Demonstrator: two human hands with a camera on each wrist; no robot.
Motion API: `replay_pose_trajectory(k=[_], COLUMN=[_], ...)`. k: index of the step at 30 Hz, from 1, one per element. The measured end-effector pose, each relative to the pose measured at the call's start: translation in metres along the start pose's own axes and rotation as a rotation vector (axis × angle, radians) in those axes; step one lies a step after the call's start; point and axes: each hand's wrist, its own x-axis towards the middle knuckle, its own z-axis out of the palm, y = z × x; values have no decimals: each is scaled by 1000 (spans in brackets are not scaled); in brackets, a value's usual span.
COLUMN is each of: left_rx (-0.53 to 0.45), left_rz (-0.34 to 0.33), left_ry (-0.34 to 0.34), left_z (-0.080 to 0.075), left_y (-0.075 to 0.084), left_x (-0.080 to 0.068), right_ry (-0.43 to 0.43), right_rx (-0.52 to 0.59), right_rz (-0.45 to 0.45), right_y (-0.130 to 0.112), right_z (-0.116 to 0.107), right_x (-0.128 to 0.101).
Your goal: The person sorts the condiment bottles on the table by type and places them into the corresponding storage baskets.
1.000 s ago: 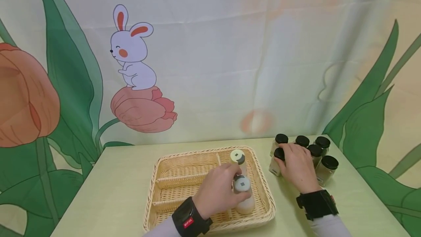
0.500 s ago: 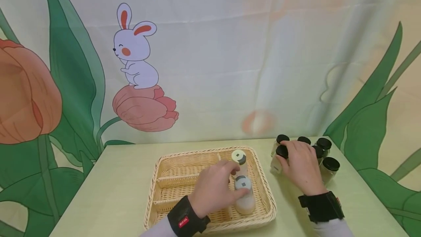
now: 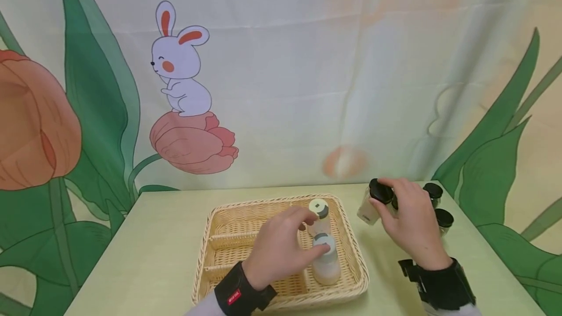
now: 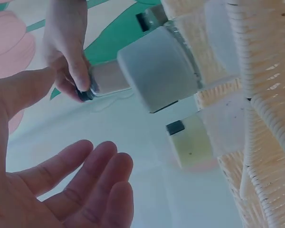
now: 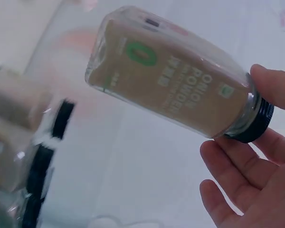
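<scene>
The worktop [image 3: 167, 238] carries a wicker basket [image 3: 228, 228] with dividers and, to its right, a cluster of black-lidded jars [image 3: 439, 208]. Two pale bottles stand upright in the basket's right compartment, one behind the other: the far bottle [image 3: 319, 216] and the near bottle [image 3: 326, 260], both with light caps facing up.

The left hand [image 3: 278, 250] hovers over the basket just beside these bottles, a fingertip at the near bottle's cap. The left wrist view shows its fingers [image 4: 85, 190] straight and relaxed, closing on nothing.

The right hand [image 3: 410, 223] has a spice jar [image 3: 373, 201] lifted off the worktop beside the cluster, its fingers [image 5: 270, 90] pinching round the black lid. The jar is tilted well off upright: its long axis runs from the lid, in the hand, down and away to the base, which points toward the basket side. In the right wrist view the jar [image 5: 171, 80] lies nearly on its side, its label reading along its length and brownish powder filling it.

As I judge it, the sorting is at an early stage: two bottles are in the basket, one jar is in the air and not yet placed, and at least two other jars remain on the worktop, others possibly hidden behind the hand. The basket's left compartments hold nothing visible.
</scene>
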Motion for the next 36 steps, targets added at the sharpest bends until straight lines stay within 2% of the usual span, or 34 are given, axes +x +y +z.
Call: replay_pose_trajectory(k=[5,11,15,18,21,25,36], left_rx=[-71,-120,-179,-224,-251,-282,-417], left_rz=[22,41,113,189,225,225,148], left_ry=[36,85,114,132,155,152,45], left_z=[-7,-8,-4,-1,0,0,1], left_y=[-1,0,0,0,2,5,7], left_x=[-5,-12,-17,-19,-20,-20,-22], right_ry=[22,23,2,7,14,-2,-63], right_rx=[99,165,209,245,278,340,498], right_rz=[3,10,10,-27,-69,-101,-172], right_y=[-18,-37,-48,-56,-64,-73,-99], right_z=[-11,-23,-28,-29,-28,-28,-27], right_x=[2,3,2,1,1,0,0])
